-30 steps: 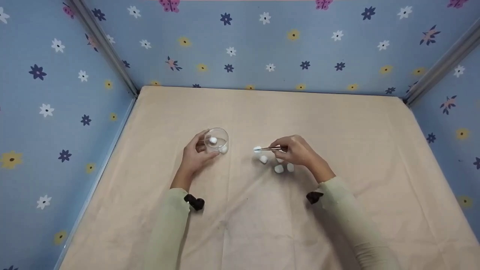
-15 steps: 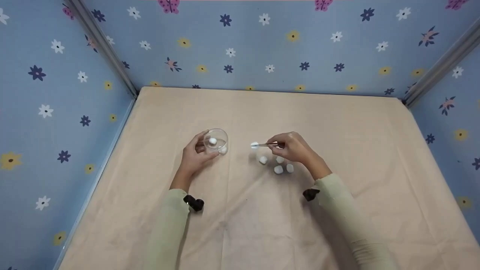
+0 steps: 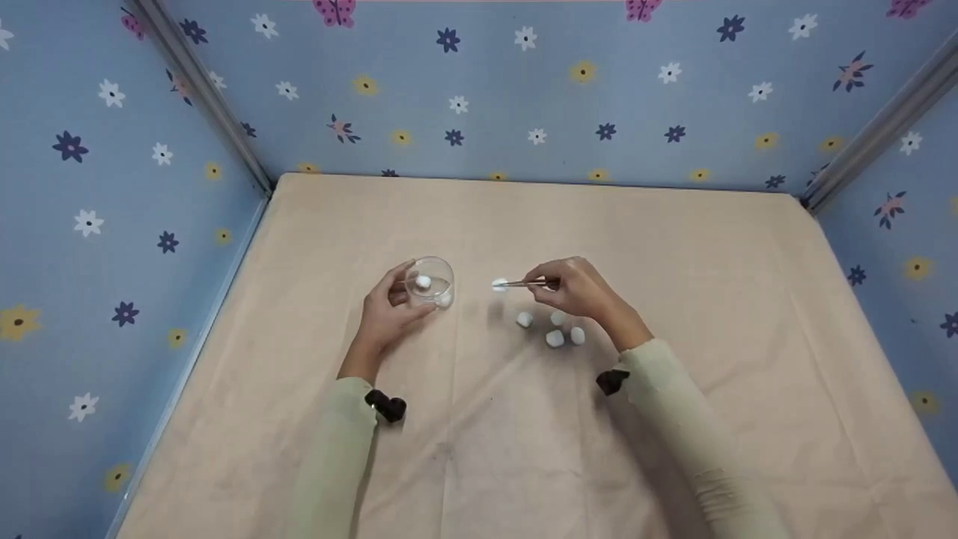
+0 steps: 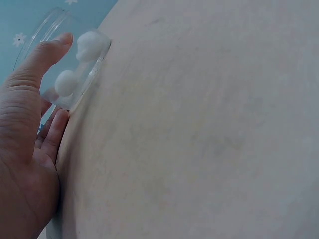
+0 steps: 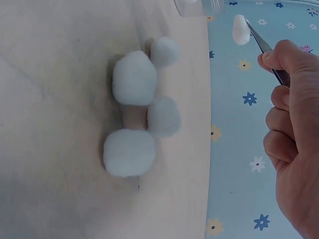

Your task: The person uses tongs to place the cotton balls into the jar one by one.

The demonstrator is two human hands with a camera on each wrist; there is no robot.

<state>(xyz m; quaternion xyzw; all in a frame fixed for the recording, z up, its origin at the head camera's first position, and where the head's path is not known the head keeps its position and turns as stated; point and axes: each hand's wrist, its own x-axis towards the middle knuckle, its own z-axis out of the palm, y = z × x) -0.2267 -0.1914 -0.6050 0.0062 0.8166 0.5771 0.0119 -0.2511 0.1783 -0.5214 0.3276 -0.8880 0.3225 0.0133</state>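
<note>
My left hand grips a clear round cup that stands on the cloth, thumb on the near side and fingers around the far side. Inside the cup lie two cotton balls, seen through its wall in the left wrist view. My right hand pinches metal tweezers, whose tips hold a cotton ball above the cloth, a short way right of the cup. Several loose cotton balls lie in a group on the cloth, below and nearer than the right hand.
A beige cloth with creases covers the table. Blue flowered panels enclose it at the back and both sides, with grey metal posts in the corners. Black wrist cameras sit on both sleeves.
The right hand has moved left and slightly away from the body, carrying the cotton ball in the tweezers toward the cup and off the loose group. The left hand and cup stay put.
</note>
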